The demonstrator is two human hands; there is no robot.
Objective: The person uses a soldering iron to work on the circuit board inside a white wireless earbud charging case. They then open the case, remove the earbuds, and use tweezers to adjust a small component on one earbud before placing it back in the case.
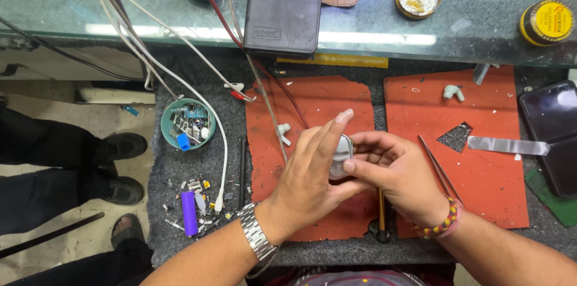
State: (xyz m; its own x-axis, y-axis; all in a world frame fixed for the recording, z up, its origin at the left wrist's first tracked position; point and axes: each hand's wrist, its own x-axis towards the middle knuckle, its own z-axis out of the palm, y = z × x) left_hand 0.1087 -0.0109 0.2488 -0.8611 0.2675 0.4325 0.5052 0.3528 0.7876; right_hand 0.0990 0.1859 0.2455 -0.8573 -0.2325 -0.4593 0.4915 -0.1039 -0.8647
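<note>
Both my hands meet over the left red mat [312,96]. Between them is a small round white case [340,156], mostly hidden by fingers. My left hand [309,178], with a metal watch at the wrist, cups the case from the left with its index finger stretched over the top. My right hand [393,169], with a beaded band at the wrist, pinches the case from the right. A white earbud [283,134] lies on the mat just left of my left hand.
Tweezers [440,169] and a flat metal blade [508,145] lie on the right red mat [493,178]. A green bowl of parts [188,123], a purple cylinder [189,212], white cables, a dark phone [553,135], a black case [283,6] and two tins surround the work area.
</note>
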